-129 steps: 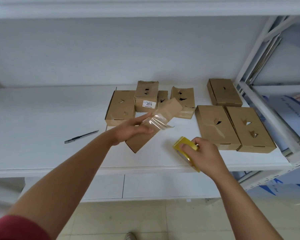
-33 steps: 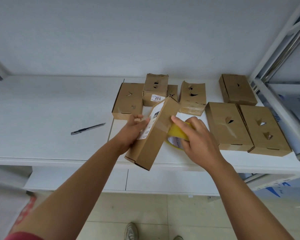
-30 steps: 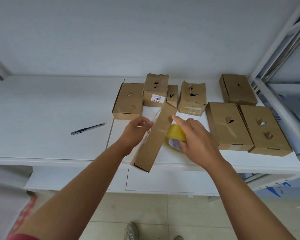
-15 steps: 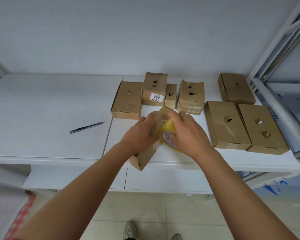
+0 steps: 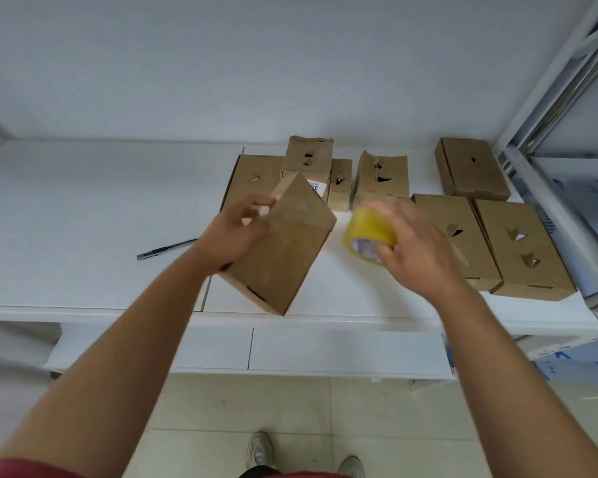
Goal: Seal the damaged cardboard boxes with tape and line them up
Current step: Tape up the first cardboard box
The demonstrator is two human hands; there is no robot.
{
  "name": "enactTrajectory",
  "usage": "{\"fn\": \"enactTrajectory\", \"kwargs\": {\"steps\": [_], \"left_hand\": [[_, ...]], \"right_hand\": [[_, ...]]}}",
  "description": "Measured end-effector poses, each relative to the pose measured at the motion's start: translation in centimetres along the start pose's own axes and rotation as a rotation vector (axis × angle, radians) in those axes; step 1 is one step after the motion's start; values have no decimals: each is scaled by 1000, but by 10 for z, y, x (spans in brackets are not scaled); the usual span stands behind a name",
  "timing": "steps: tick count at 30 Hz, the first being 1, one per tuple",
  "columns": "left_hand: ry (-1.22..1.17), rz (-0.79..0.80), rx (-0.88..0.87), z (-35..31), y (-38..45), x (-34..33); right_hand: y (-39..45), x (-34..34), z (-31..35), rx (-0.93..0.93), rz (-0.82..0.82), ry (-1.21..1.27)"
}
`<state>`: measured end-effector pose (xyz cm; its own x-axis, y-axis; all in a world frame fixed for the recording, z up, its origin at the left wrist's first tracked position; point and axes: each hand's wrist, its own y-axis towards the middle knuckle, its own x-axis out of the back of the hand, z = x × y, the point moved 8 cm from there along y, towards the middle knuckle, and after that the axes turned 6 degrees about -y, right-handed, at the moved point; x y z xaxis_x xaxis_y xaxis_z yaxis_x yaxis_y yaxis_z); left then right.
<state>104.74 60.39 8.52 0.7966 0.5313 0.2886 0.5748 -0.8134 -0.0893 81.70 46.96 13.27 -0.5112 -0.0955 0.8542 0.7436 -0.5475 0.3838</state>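
My left hand [image 5: 237,232] grips the left side of a brown cardboard box [image 5: 283,250], which sits tilted near the front edge of the white shelf [image 5: 83,215]. To its right, my right hand [image 5: 408,250] holds a yellow tape roll [image 5: 368,232], a little apart from the box. Both hands are blurred. Several other brown boxes with torn holes lie behind and to the right: a flat one [image 5: 249,181], an upright one [image 5: 309,158], a small one [image 5: 340,184], a crumpled one [image 5: 382,177], and three flat ones [image 5: 472,170] [image 5: 453,232] [image 5: 522,250].
A grey utility knife [image 5: 166,249] lies on the shelf left of my hands. White shelf posts [image 5: 546,81] rise at the right, with blue-and-white packages [image 5: 594,215] beyond them. A lower shelf [image 5: 290,350] and tiled floor with my shoes are below.
The box has been turned so a broad face points up. My right hand with the tape roll has pulled away from it to the right.
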Motion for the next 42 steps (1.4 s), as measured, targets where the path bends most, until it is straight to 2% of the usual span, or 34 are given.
{"fn": "enactTrajectory", "kwargs": {"steps": [3,5,12,15,21,29,32,36,42], "left_hand": [[-185,89,78,-1,1,6],[-298,106,121,4,0,3],[-556,206,185,15,-6,-3],[-565,245,171,12,-9,-2],[-448,224,137,10,-13,2],[-586,245,74,-4,-18,4],[-610,257,42,-9,-19,3],[-666,275,13,-10,-20,3],[-743,233,28,1,-20,3]], "right_hand": [[-5,-4,-3,81,156,-190],[-6,-6,-2,72,179,-251],[-13,-13,1,50,214,-215],[-15,-10,8,66,212,-210],[-16,14,19,139,132,-254],[-20,-7,11,103,203,-194],[-23,-10,9,115,178,-183],[-27,-8,11,128,65,-177],[-41,-16,-10,-118,-104,101]]}}
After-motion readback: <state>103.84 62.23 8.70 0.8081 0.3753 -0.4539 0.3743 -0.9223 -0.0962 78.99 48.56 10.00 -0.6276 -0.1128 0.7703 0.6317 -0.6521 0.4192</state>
